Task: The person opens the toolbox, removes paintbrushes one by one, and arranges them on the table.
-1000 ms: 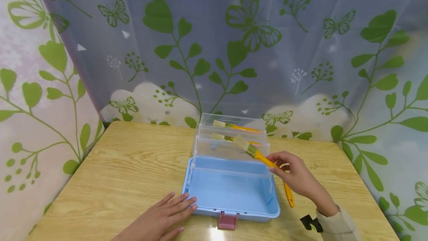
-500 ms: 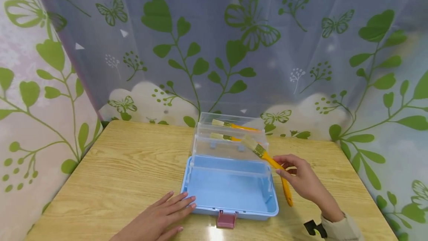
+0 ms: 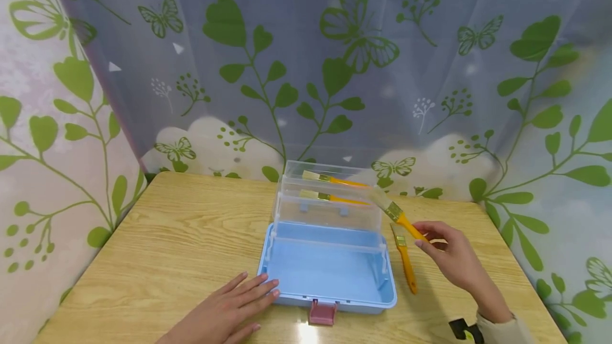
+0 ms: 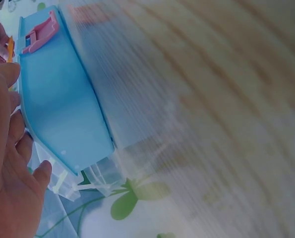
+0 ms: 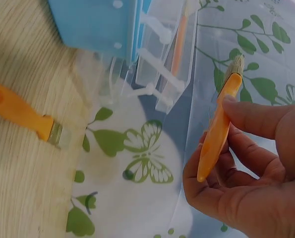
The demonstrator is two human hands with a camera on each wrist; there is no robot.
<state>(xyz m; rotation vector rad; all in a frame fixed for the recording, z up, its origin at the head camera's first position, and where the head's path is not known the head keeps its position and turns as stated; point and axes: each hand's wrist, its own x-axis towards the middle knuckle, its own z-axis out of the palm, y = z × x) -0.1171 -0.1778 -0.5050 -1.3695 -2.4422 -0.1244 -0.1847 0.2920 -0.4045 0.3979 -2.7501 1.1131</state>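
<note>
My right hand [image 3: 451,254] pinches the orange handle of a flat paintbrush [image 3: 406,224], bristles up and to the left, above the table right of the box. In the right wrist view, thumb and fingers grip this paintbrush [image 5: 219,126]. A second paintbrush [image 3: 405,264] lies on the table along the right side of the blue toolbox [image 3: 330,275]. The toolbox stands unlidded, its clear tiers raised at the back. Each of two clear trays [image 3: 330,214] bears a paintbrush [image 3: 334,179]. My left hand [image 3: 229,304] rests with spread fingers at the box's front left corner.
A pink latch [image 3: 322,313] hangs at the toolbox's front edge. The wooden table [image 3: 191,238] extends around the box. Patterned curtains [image 3: 287,68] with leaves and butterflies close in the back and both sides.
My right hand has moved right with its paintbrush, away from the trays. More of the paintbrush on the table now shows. My left hand has stayed at the box corner.
</note>
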